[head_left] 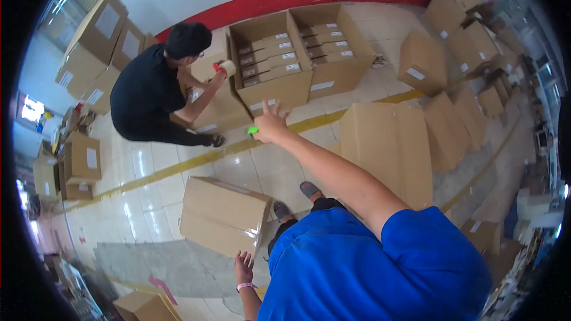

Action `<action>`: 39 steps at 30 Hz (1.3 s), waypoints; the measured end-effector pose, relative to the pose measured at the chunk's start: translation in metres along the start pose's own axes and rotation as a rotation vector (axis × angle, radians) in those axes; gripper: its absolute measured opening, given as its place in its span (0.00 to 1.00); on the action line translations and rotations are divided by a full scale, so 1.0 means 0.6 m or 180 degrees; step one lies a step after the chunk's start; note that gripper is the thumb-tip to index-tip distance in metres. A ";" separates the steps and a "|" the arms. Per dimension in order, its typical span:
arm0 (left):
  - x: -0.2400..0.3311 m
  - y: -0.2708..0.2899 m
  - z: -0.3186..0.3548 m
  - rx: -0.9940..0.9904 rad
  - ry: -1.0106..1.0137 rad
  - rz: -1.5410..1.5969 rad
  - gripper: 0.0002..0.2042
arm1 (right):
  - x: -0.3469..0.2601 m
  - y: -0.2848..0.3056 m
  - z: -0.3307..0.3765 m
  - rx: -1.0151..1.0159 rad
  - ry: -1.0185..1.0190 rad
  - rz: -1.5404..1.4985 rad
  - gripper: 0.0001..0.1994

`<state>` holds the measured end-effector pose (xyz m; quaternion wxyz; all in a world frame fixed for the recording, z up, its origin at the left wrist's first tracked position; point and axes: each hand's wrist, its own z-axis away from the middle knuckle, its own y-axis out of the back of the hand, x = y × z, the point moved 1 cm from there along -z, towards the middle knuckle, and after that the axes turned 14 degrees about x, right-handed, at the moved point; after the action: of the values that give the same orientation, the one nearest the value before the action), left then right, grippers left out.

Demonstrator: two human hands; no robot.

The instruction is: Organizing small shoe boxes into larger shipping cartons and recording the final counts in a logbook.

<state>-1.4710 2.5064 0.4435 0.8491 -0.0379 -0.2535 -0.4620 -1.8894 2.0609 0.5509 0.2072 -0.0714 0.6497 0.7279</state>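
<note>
Green and small, a thing sits in the right hand, fingers curled round it, held out toward the open box. The left hand rests open by a closed brown box on the floor, holding nothing, maybe to steady it
</note>
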 end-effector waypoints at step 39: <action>-0.010 -0.171 -0.052 -0.0874 0.0770 -0.2151 0.20 | 0.886 0.423 0.681 0.2938 -0.2342 0.1270 0.20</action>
<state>-1.5435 2.4432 0.3965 0.6597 -0.0108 -0.0855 -0.7466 -2.4023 2.5525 0.6444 0.2869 0.4038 0.7842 0.3737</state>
